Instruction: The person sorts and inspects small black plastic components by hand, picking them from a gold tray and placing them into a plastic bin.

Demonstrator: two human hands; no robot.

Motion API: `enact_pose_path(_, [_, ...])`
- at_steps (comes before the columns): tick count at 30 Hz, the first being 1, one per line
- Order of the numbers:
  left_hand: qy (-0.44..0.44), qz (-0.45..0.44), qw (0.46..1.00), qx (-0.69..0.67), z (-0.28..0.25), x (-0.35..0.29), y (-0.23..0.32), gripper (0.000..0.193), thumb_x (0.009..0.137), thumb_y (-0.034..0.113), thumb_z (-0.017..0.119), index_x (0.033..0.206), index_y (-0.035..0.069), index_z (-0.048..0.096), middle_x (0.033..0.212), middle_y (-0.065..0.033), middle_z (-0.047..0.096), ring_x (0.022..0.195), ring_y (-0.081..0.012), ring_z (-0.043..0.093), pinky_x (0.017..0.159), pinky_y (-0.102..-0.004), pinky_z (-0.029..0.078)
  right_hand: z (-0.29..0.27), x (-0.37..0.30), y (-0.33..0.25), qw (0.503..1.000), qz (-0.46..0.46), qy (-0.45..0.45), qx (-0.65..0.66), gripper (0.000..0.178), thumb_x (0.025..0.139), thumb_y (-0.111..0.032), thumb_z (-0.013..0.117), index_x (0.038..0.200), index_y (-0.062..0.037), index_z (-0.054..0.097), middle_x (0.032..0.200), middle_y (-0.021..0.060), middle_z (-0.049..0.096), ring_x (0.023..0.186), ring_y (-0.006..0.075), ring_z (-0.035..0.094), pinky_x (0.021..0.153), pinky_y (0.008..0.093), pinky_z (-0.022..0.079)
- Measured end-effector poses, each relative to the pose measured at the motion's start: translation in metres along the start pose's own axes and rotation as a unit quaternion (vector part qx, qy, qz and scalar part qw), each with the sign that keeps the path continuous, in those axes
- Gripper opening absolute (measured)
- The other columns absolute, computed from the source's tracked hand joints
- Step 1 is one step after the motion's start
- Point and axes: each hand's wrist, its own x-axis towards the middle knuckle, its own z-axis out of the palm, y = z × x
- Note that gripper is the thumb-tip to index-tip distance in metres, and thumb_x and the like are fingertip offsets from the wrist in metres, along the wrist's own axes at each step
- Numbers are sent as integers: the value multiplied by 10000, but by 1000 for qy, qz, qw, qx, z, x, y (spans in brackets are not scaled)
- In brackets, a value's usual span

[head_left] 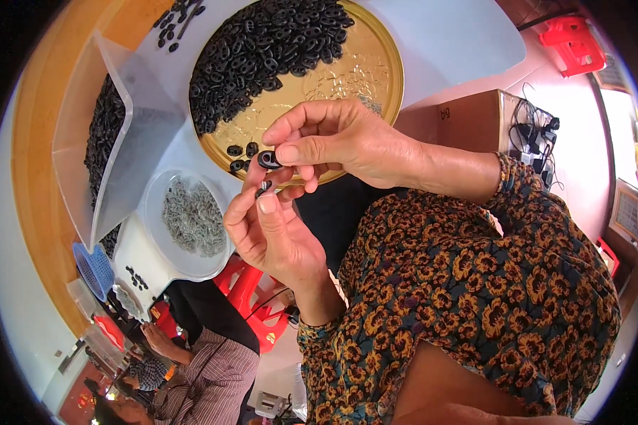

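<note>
My right hand (340,142) reaches in over the round gold tray (393,42). Between its thumb and fingertips is a small black oval cord lock piece (268,159) with a hole showing. Just below it, my left hand (280,237) pinches another small black piece (263,188), with a pale bit beside it too small to make out. The two hands nearly touch. A large heap of black oval pieces (262,57) covers the tray's far left part. Several loose black pieces (235,151) lie near the tray's edge, beside my fingers.
A clear bin (110,57) of black parts stands left. Next to it, a white bowl (152,234) holds small grey springs (195,216). A red stool (252,304) is below. A seated co-worker (205,375) is lower left. A cardboard box (468,120) stands right.
</note>
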Motion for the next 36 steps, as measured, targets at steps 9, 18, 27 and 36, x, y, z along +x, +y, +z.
enact_pose_path(9, [-13,48,998,42,4,0,0,187,943,99,562,1108,35,503,1269,-239,555,935,-262,641,709,-331,553,-9,4,2,975,114,-35,186,229,942,-143,605,1143,-35,617,860,36,637,758,107,616,675,241,524])
enact_pose_path(18, [-22,73,995,56,4,-1,1,174,936,62,565,1088,14,496,1234,-247,576,935,-263,640,673,-282,534,-9,6,4,948,160,-51,270,226,935,-140,615,1134,-33,619,902,43,640,719,89,596,660,228,516])
enact_pose_path(27, [-57,115,986,105,-3,-3,-3,194,914,3,582,1092,-3,506,1221,-267,569,966,-258,637,749,-317,565,2,-4,-3,1000,20,1,15,228,908,-137,657,1102,-20,629,925,54,671,793,113,647,697,250,544])
enact_pose_path(36, [-35,95,985,141,7,-6,-4,185,912,-29,566,1087,-23,504,1254,-272,543,1011,-238,619,772,-304,557,3,-1,5,985,-121,34,-120,218,911,-104,648,1094,8,607,949,37,656,827,81,634,750,243,535])
